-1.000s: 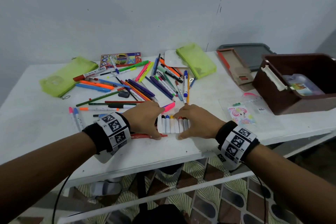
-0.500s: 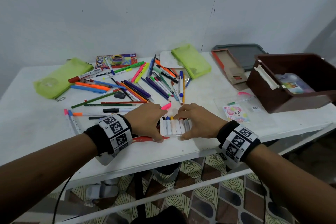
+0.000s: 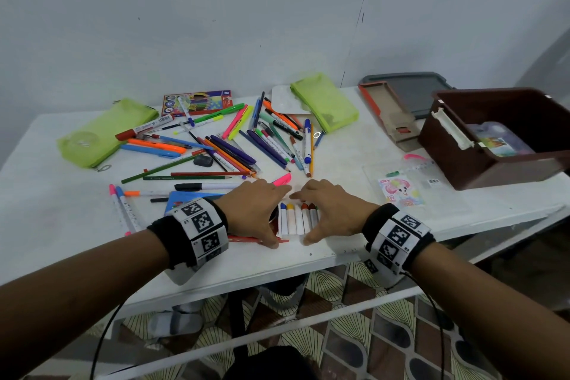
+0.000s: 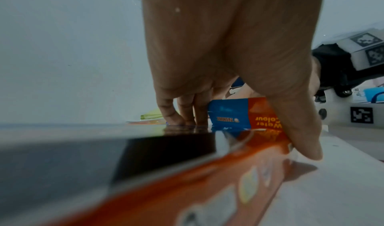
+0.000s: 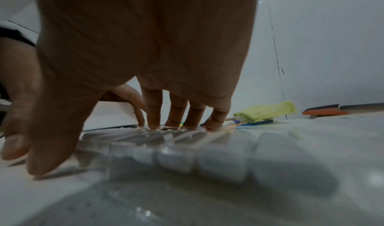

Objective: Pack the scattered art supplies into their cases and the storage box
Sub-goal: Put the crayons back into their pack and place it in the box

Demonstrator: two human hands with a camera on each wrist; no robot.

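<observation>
A row of white paint tubes (image 3: 297, 220) with coloured caps lies in a clear tray (image 5: 207, 155) near the table's front edge. My left hand (image 3: 271, 216) grips the blue and orange water colour box (image 4: 228, 114) at the tray's left side. Its thumb is at the near corner and its fingers at the far end. My right hand (image 3: 311, 216) spans the tray from the right, fingertips (image 5: 176, 124) on the tubes' far ends and thumb at the near edge. Loose pens, markers and pencils (image 3: 246, 145) lie scattered behind.
Two green pouches (image 3: 105, 133) (image 3: 324, 105) and a coloured pencil box (image 3: 197, 102) lie at the back. The brown storage box (image 3: 481, 160) stands open at the right, beside an orange cardboard case (image 3: 388, 114) and a grey lid (image 3: 422, 92). A clear sticker bag (image 3: 401, 191) lies near it.
My hands have drawn slightly closer together around the tubes, and fewer tubes show between them. Everything else on the table is as before.
</observation>
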